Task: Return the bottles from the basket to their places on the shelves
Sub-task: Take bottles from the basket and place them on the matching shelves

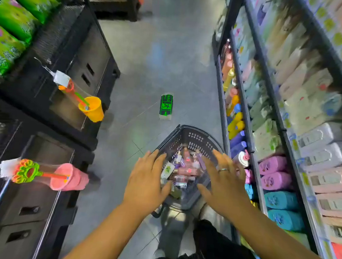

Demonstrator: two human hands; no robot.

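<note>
A dark plastic basket stands on the aisle floor in front of me, holding several small bottles in pink, purple and clear. My left hand hovers over the basket's left side with fingers straight and spread. Over the right side, my right hand, with a ring on one finger, is held out the same way. Neither hand holds anything. The shelves on the right carry rows of bottles and refill packs.
Black crates line the left side, with bubble toys in an orange cup and a pink cup hanging off them. Green bags lie on top. A green exit sign sticker marks the grey floor ahead.
</note>
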